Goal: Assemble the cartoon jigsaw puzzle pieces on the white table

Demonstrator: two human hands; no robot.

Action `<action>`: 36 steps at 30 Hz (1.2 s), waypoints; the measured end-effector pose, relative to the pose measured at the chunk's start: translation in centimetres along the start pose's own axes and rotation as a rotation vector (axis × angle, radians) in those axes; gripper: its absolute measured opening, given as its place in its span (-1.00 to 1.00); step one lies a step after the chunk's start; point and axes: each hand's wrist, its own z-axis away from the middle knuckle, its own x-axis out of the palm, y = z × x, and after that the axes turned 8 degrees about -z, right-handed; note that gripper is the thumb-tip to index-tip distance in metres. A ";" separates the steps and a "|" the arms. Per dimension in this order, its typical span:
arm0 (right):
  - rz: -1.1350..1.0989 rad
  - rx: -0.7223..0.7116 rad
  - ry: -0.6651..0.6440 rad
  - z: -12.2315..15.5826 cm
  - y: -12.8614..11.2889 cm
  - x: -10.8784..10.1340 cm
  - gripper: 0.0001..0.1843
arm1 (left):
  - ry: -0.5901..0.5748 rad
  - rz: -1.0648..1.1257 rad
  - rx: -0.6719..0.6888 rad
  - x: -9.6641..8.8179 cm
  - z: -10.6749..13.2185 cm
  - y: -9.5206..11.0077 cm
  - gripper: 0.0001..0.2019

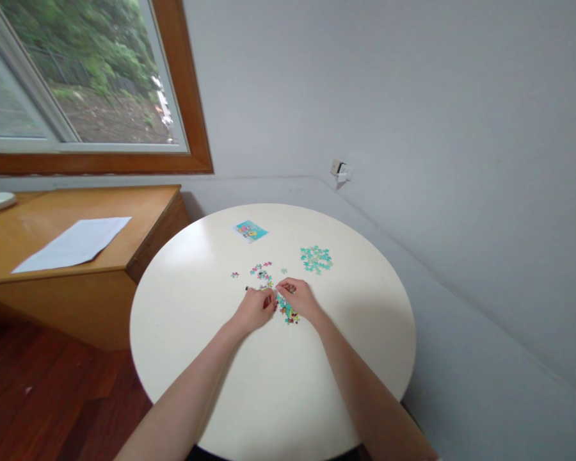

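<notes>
Both my hands work close together among small jigsaw pieces on the round white table [182, 339]. My left hand [258, 307] is closed, its fingertips partly hidden, at the near edge of some multicoloured puzzle pieces [263, 274]. Thumb and fingers of my right hand [298, 298] pinch together around what looks like a puzzle piece, small and mostly covered. Just below the right hand lies a cluster of teal, yellow and red pieces [288, 312]. A single pale green piece [283, 271] rests above it.
A heap of teal pieces [315, 259] sits to the right. Farther back lies a colourful picture card [250, 231]. On the left, a wooden desk [148, 211] holds a white paper sheet [74, 243]. A wall socket with a plug [342, 170] is beyond the table.
</notes>
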 end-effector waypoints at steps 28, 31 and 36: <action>-0.137 0.025 0.050 -0.2 0.1 -0.2 -0.78 | 0.357 0.100 -0.251 0.2 -0.4 -2.7 -0.84; -0.081 0.014 0.040 -0.1 0.1 -0.2 -0.78 | 0.392 0.035 -0.258 0.0 -0.4 -3.0 -0.83; -0.051 0.003 0.015 -0.1 0.3 -0.1 -0.78 | 0.389 -0.054 -0.213 0.4 -0.3 -3.0 -0.76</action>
